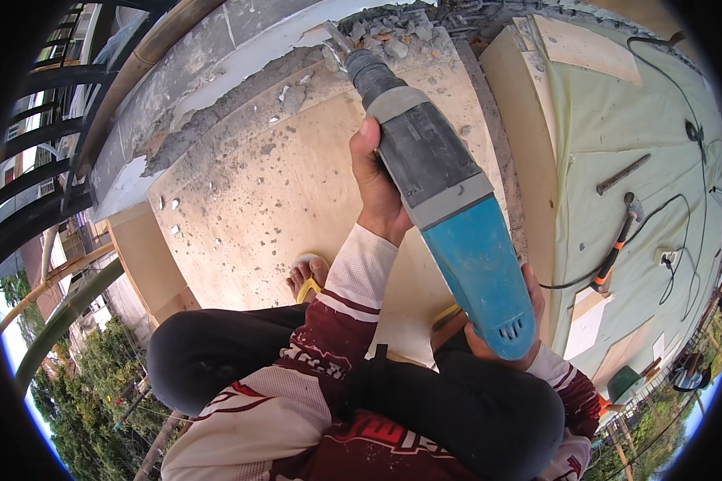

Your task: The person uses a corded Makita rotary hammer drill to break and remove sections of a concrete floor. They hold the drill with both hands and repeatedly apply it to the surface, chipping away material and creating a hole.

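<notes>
A blue and grey demolition hammer (449,200) slants away from me, its black nose and chisel bit (338,37) pointing to the far edge. My left hand (379,188) supports the grey front body from the left; its thumb lies along the side and the other fingers are hidden underneath. At the rear end, my right hand (489,346) grips the hammer, largely covered by the blue housing. The bit's tip is beside a broken concrete edge (297,60), among grey rubble (405,36); whether it touches cannot be made out.
Chips and dust lie on the plywood sheet (249,184) under my sandalled feet. On the pale green sheet at right are a loose chisel (622,174), a claw hammer (615,244), a power cord (686,216) and a socket (667,257). Black railings (52,152) stand at left.
</notes>
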Action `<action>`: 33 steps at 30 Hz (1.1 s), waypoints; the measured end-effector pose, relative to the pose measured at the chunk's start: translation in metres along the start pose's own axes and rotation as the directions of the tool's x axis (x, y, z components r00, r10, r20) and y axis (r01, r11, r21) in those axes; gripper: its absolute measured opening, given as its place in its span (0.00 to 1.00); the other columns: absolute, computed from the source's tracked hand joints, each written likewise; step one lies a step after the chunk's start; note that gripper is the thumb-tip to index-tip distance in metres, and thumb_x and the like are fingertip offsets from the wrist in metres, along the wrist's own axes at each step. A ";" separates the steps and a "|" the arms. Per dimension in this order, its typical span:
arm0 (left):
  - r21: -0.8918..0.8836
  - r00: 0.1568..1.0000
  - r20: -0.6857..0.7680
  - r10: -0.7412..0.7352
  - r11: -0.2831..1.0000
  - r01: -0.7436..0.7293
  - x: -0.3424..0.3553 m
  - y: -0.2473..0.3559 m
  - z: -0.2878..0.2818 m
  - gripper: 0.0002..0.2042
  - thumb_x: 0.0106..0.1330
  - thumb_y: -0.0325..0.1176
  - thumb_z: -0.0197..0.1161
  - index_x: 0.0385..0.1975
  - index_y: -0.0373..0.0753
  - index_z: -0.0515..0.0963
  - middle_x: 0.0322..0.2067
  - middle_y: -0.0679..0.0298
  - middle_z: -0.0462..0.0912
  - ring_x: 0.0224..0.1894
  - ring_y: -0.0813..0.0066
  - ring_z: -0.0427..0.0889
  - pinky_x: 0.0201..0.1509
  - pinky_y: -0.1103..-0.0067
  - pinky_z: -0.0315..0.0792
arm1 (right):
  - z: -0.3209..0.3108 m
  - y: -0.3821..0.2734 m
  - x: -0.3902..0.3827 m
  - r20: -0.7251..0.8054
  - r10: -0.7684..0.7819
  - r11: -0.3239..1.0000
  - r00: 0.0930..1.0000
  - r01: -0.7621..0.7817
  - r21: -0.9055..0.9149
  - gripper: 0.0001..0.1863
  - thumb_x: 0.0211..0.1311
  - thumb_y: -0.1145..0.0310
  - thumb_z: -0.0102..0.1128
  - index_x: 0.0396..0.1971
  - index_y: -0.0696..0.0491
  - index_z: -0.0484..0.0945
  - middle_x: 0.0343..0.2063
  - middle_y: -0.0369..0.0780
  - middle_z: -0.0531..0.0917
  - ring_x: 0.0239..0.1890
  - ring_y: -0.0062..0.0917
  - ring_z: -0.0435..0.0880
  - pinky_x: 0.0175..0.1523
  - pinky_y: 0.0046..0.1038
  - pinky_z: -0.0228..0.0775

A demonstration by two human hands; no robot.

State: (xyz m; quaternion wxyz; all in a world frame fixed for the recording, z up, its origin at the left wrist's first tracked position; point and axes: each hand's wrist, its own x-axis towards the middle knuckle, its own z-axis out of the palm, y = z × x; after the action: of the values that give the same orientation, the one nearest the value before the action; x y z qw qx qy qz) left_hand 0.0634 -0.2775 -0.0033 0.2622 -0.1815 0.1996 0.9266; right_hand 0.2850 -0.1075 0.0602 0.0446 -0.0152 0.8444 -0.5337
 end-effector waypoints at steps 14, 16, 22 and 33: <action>-0.115 0.996 0.088 -0.027 0.993 0.037 -0.002 0.003 0.016 0.46 0.54 0.75 0.61 0.56 0.35 0.74 0.45 0.51 0.82 0.48 0.52 0.84 0.56 0.57 0.80 | -0.011 -0.016 0.011 0.034 -0.032 0.998 0.999 0.034 -0.053 0.63 0.44 0.65 0.77 0.76 0.56 0.41 0.60 0.44 0.71 0.58 0.32 0.77 0.70 0.35 0.62; -0.025 0.998 0.067 -0.003 1.000 0.005 -0.001 0.004 0.016 0.44 0.55 0.73 0.61 0.57 0.37 0.74 0.46 0.49 0.83 0.49 0.47 0.85 0.55 0.53 0.81 | -0.016 -0.019 0.012 0.073 -0.027 0.996 0.997 0.033 -0.085 0.67 0.40 0.69 0.78 0.77 0.56 0.37 0.61 0.44 0.69 0.60 0.32 0.75 0.72 0.35 0.59; -0.092 0.976 0.218 -0.016 0.995 0.037 0.001 0.006 0.015 0.49 0.57 0.78 0.56 0.58 0.32 0.73 0.47 0.50 0.82 0.49 0.53 0.83 0.57 0.60 0.79 | -0.019 -0.023 0.004 0.071 0.214 0.977 0.974 -0.213 -0.023 0.65 0.45 0.65 0.77 0.77 0.55 0.38 0.60 0.44 0.72 0.59 0.29 0.76 0.72 0.36 0.61; -0.153 0.991 0.133 0.029 0.988 -0.008 0.005 0.016 0.024 0.44 0.59 0.75 0.57 0.54 0.34 0.75 0.47 0.50 0.81 0.50 0.53 0.82 0.54 0.61 0.81 | -0.028 -0.059 0.058 0.001 -0.038 0.994 0.999 0.038 -0.102 0.54 0.50 0.69 0.71 0.74 0.61 0.47 0.61 0.49 0.73 0.60 0.32 0.78 0.66 0.35 0.68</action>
State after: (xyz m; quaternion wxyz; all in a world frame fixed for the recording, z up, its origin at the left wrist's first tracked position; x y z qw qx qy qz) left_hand 0.0450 -0.2771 0.0191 0.2519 -0.1359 0.1119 0.9516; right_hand 0.2236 -0.1121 0.1218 0.0332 -0.0332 0.8700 -0.4907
